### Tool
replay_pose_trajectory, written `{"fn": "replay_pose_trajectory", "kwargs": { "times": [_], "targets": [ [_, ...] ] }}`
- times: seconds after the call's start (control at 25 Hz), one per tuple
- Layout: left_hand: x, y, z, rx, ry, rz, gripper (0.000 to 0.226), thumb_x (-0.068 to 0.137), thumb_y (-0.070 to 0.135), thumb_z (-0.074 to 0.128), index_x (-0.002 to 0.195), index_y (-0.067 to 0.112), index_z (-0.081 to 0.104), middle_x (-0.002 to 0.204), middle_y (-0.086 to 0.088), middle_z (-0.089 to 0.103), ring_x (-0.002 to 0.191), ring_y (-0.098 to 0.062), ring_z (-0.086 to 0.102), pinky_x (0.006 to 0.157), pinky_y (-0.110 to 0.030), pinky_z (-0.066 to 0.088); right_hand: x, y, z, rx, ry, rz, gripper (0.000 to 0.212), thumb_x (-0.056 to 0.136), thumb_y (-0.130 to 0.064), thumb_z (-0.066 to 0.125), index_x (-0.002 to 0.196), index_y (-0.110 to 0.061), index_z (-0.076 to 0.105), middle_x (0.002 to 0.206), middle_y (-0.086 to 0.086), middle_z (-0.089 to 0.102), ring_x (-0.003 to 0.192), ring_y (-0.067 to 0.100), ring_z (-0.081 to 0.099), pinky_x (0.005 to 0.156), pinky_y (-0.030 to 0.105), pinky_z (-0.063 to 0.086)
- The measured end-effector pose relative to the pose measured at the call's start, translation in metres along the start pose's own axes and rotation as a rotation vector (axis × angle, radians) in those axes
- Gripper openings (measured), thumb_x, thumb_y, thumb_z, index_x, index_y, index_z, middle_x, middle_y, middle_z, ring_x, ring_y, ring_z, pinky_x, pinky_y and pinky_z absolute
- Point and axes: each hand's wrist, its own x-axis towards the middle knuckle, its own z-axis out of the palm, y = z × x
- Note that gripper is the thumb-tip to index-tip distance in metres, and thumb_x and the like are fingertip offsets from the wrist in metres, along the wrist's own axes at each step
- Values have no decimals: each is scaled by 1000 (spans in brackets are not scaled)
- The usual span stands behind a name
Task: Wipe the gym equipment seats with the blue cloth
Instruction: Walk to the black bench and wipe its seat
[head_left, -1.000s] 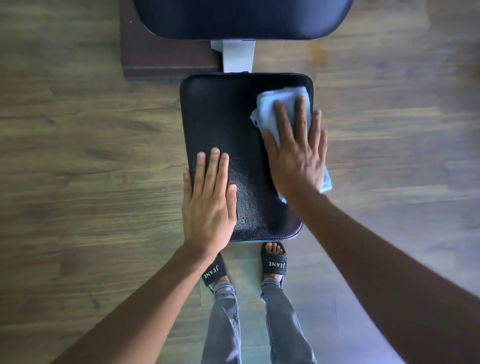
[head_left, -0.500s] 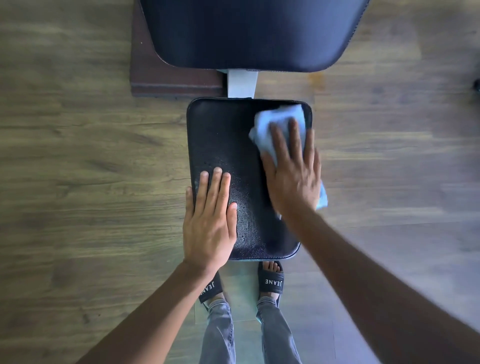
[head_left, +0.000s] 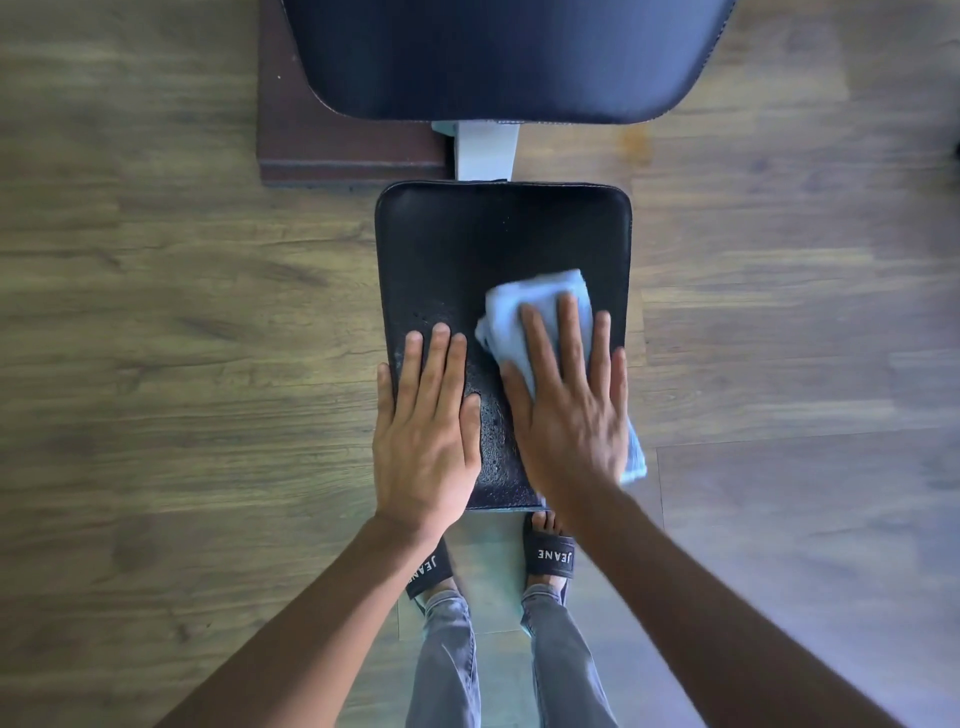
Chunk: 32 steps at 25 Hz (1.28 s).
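Note:
A black padded seat (head_left: 467, 249) lies below me, its near part speckled with wet drops. My right hand (head_left: 571, 415) presses flat on a folded blue cloth (head_left: 540, 301) over the seat's right near half; a corner of the cloth sticks out past the seat's right edge. Flat on the seat's near left corner rests my left hand (head_left: 426, 436), fingers together, holding nothing. A larger dark blue back pad (head_left: 509, 57) sits beyond the seat, joined by a white frame post (head_left: 485, 153).
Wooden floor surrounds the bench. A dark brown mat (head_left: 332, 145) lies under the back pad at the left. My feet in black slides (head_left: 548, 556) stand at the seat's near edge.
My right hand has dragged the blue cloth from the seat's far right corner toward me, down to the near right half. The left hand has stayed in place.

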Motion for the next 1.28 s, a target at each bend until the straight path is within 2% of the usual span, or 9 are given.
{"fn": "replay_pose_trajectory", "kwargs": {
  "times": [0.36, 0.56, 0.64, 0.72, 0.8, 0.88, 1.0, 1.12, 1.28],
  "targets": [
    [0, 0, 1, 8, 28, 7, 51, 104, 29, 32, 152, 13, 27, 160, -2, 21, 150, -22, 13, 122, -46, 15, 147, -23, -2, 49, -50, 44, 55, 102, -52, 20, 154, -36, 10, 163, -1, 3, 149, 33, 2, 120, 48, 10],
    [0, -1, 1, 8, 3, 4, 51, 104, 30, 26, 152, 13, 27, 161, -2, 20, 150, -22, 12, 122, -46, 13, 52, -22, 1, 47, 19, 10, 55, 101, -53, 25, 153, -34, 20, 162, 1, 15, 147, 35, 15, 117, 47, 19],
    [0, 0, -1, -7, -26, 10, 53, 103, 30, 20, 153, 12, 24, 161, -2, 17, 151, -20, 9, 121, -49, 15, 12, -23, -4, 77, -51, 0, 57, 100, -57, 19, 153, -36, 16, 163, -3, 10, 149, 31, 8, 119, 44, 12],
    [1, 2, -8, -55, -26, -12, 53, 103, 29, 18, 154, 13, 21, 162, -2, 14, 151, -19, 6, 121, -50, 13, 10, -19, -14, 309, -149, 46, 55, 100, -56, 16, 152, -39, 17, 162, -10, 7, 150, 20, 0, 121, 39, 4],
    [6, 15, -22, -123, 23, -75, 52, 102, 25, 24, 153, 14, 22, 162, -3, 16, 151, -19, 7, 122, -49, 5, 22, -6, -27, 624, -92, 100, 46, 102, -42, 29, 146, -31, 39, 157, -9, 30, 147, 18, 19, 119, 36, 18],
    [12, 46, -34, -186, 75, -58, 50, 100, 18, 32, 150, 11, 30, 160, -6, 24, 150, -22, 14, 122, -47, 4, 29, 18, -33, 689, 129, 159, 37, 95, -25, 40, 124, -22, 62, 131, -5, 58, 122, 24, 50, 102, 33, 36],
    [20, 98, -26, -114, 26, 0, 53, 98, 22, 31, 148, 4, 32, 157, -14, 28, 147, -29, 22, 121, -50, 14, 37, 45, -31, 716, 199, 253, 32, 91, -10, 45, 112, -19, 68, 110, -10, 60, 102, 14, 50, 96, 39, 42],
    [43, 114, -1, -6, -11, -214, 63, 98, 36, 28, 150, 1, 25, 158, -16, 25, 147, -30, 22, 119, -49, 21, 60, 52, -25, 668, 152, 150, 36, 91, -7, 44, 119, -16, 65, 126, -4, 60, 111, 13, 47, 101, 38, 41],
    [73, 100, 15, 13, 24, -173, 62, 100, 37, 32, 153, 8, 18, 161, -11, 17, 150, -25, 12, 122, -46, 10, 101, 47, -20, 603, 79, 54, 43, 96, -8, 39, 136, -16, 54, 151, 0, 40, 140, 17, 33, 111, 25, 25]
  ]
}}
